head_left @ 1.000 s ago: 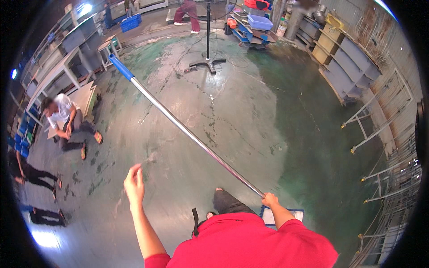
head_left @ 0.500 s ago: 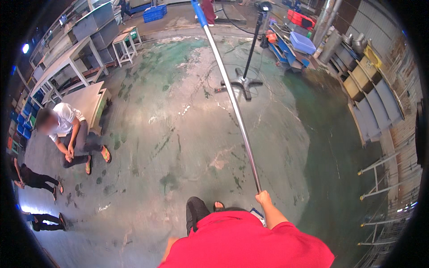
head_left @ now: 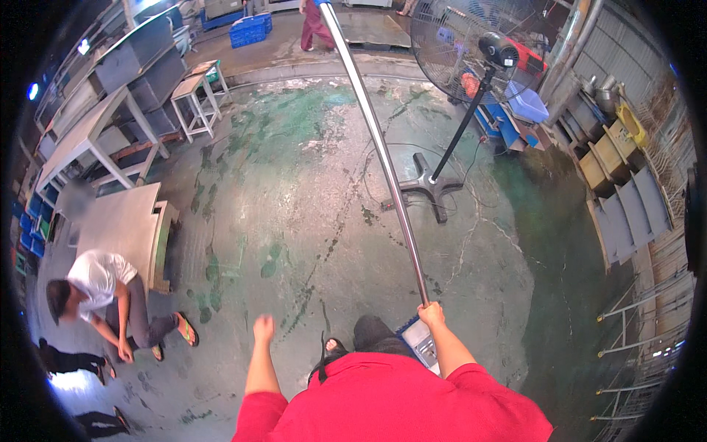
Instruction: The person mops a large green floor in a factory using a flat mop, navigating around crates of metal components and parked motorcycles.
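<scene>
My right hand (head_left: 432, 314) is closed round the lower part of a long shiny metal pole (head_left: 383, 158), which slants up and away with a blue section at its far end. Beside that forearm, partly under it, shows a flat grey-white piece (head_left: 422, 345) with a blue edge, resembling a flat mop head. Whether it joins the pole is hidden. Held out in front at the left, my left hand (head_left: 264, 326) is slightly blurred, its fingers curled in with nothing visible in them.
A fan on a black stand (head_left: 427, 188) stands ahead, its cable on the floor. At left, a person in a white shirt (head_left: 103, 276) sits near a low platform (head_left: 121, 221). Beyond are white-legged tables (head_left: 96, 144). Metal racks (head_left: 626, 214) line the right wall; another person walks far ahead.
My left hand has swung forward into view. The fan and its stand appear closer, and the seated person has shifted lower in view. My right hand keeps its grip on the pole.
</scene>
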Action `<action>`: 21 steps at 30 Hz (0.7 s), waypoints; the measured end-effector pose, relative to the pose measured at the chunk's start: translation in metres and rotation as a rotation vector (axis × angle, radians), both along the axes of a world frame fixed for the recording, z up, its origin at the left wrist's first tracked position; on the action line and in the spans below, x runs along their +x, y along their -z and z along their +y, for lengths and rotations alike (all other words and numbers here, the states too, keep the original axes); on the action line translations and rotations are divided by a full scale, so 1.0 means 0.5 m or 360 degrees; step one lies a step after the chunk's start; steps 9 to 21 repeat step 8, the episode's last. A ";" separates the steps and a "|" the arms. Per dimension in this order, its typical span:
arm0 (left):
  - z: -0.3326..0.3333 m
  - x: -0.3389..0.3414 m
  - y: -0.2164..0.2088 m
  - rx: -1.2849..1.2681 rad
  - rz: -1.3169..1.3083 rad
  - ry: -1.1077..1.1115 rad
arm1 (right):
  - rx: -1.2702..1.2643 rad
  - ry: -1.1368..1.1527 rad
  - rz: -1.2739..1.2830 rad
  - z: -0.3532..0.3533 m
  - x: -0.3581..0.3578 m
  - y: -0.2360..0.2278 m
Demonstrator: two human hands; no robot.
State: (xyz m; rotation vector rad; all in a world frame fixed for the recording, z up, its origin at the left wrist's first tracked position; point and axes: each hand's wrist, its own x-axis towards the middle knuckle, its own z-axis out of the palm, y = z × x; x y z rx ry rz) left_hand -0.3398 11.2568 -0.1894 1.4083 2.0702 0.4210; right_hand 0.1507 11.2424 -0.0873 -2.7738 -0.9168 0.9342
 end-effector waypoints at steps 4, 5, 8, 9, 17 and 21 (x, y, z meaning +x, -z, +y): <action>0.509 0.035 -0.205 0.0464 -0.0295 -0.0024 | 0.0010 -0.0058 0.0031 0.191 -0.065 -0.004; 0.601 0.043 -0.209 0.0622 -0.0688 -0.0121 | 0.0008 -0.0110 0.0032 0.235 -0.063 0.027; 0.790 0.048 -0.165 0.0478 -0.0974 -0.0057 | -0.0013 -0.0158 0.0051 0.388 -0.067 0.071; 0.790 0.048 -0.165 0.0478 -0.0974 -0.0057 | -0.0013 -0.0158 0.0051 0.388 -0.067 0.071; 0.790 0.048 -0.165 0.0478 -0.0974 -0.0057 | -0.0013 -0.0158 0.0051 0.388 -0.067 0.071; 0.790 0.048 -0.165 0.0478 -0.0974 -0.0057 | -0.0013 -0.0158 0.0051 0.388 -0.067 0.071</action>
